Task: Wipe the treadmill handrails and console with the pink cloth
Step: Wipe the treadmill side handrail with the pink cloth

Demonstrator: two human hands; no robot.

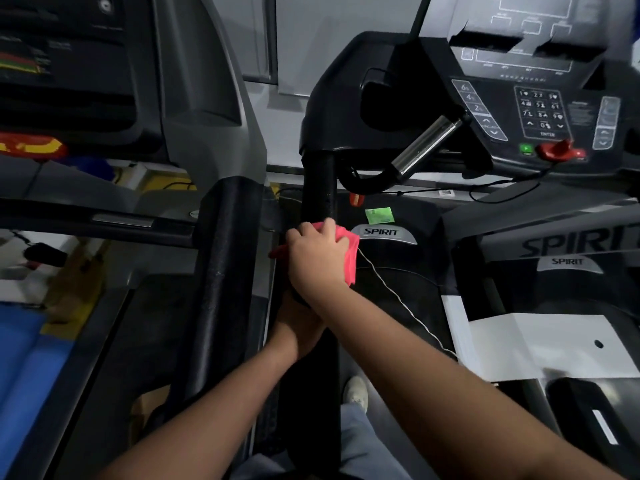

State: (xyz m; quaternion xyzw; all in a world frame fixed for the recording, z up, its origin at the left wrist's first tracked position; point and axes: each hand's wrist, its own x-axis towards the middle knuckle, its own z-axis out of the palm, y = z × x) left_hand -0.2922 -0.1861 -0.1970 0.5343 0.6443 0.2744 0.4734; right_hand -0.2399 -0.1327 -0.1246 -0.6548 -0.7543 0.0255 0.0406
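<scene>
The pink cloth (349, 252) is gripped around the handrail (318, 188) by the right hand (315, 259); below it the rail is clasped by the left hand (294, 323); full-length strokes are advised

the pink cloth (349, 252) looks like soft, matt woven fabric, bunched in folds, with a thin pale thread trailing from it. the handrail (318, 192) it lies against is black with a dull, slightly grainy foam-like cover. the neighbouring handrail (221, 258) has the same matt black padding, lightly scuffed. the pulse grip (426, 143) is bright polished metal, smooth and reflective. the console (540, 112) is smooth black plastic with a faint sheen, and its keypad surface looks like flat glossy film. the red stop knob (559, 150) is shiny plastic. the white sheet (540, 344) looks like matt paper or card.
</scene>
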